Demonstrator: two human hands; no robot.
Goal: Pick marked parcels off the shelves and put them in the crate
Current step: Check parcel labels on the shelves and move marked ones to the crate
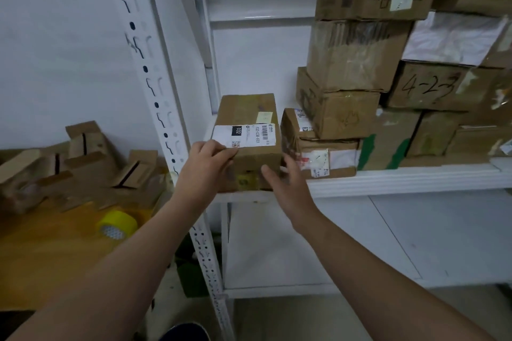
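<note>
A brown cardboard parcel [249,116] with a white label and a yellow sticker on its front stands at the left end of the white shelf [401,177]. My left hand [206,166] grips its front left corner, fingers curled over the top edge. My right hand [285,183] reaches to the parcel's right front corner with fingers straight, thumb against the front face. No crate is in view.
Right of the parcel sit a small taped box [318,155] and a tall stack of cardboard boxes [360,58]. A white perforated upright [155,86] stands to the left. A table at left carries folded cartons [83,163] and a yellow tape roll [117,224]. A lower shelf [360,243] lies beneath.
</note>
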